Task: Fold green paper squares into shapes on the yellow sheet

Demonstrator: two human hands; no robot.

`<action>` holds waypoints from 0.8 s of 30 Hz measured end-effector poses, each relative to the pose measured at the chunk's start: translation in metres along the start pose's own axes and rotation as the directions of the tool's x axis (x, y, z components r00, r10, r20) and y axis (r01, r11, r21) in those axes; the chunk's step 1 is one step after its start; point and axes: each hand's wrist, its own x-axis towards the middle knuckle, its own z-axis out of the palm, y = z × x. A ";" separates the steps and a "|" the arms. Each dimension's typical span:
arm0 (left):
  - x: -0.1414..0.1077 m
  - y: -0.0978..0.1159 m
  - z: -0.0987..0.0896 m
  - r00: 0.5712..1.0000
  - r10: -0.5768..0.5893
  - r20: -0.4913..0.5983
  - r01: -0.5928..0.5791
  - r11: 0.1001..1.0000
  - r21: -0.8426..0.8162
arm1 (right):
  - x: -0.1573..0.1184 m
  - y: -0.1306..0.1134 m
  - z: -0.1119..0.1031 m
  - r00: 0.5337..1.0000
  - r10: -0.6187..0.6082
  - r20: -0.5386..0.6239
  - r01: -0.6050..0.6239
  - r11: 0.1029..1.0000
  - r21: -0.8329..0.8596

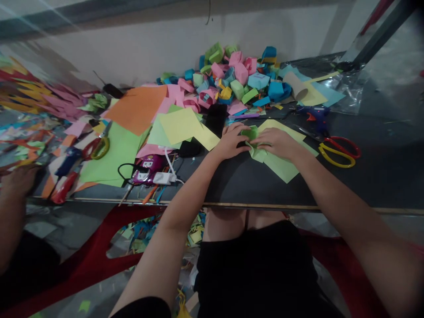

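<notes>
left hand [230, 143] and right hand [276, 142] pinching folded green paper [258, 154], fingers [264, 138] nearly closed, dark tabletop [380, 176] running along pale wall [159, 44], paper scraps [141, 240] totally littering floor [99, 285]

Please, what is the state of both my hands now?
Left hand: closed, holding the folded green paper.
Right hand: closed on the same paper; exact finger grip is unclear.

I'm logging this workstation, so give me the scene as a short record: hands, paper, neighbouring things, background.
Left hand: fingers on folded green paper
Right hand: fingers on the same paper
Nearby sheet: light green, flat
Right: scissors, red and yellow handles
Left: purple power socket
Behind: heap of folded paper pieces
Far left: another person's hand
</notes>
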 end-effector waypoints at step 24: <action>0.001 -0.027 0.003 0.994 -0.094 -0.051 0.098 0.992 0.081 | 0.003 0.006 -0.022 0.954 0.300 0.015 -0.272 0.841 0.467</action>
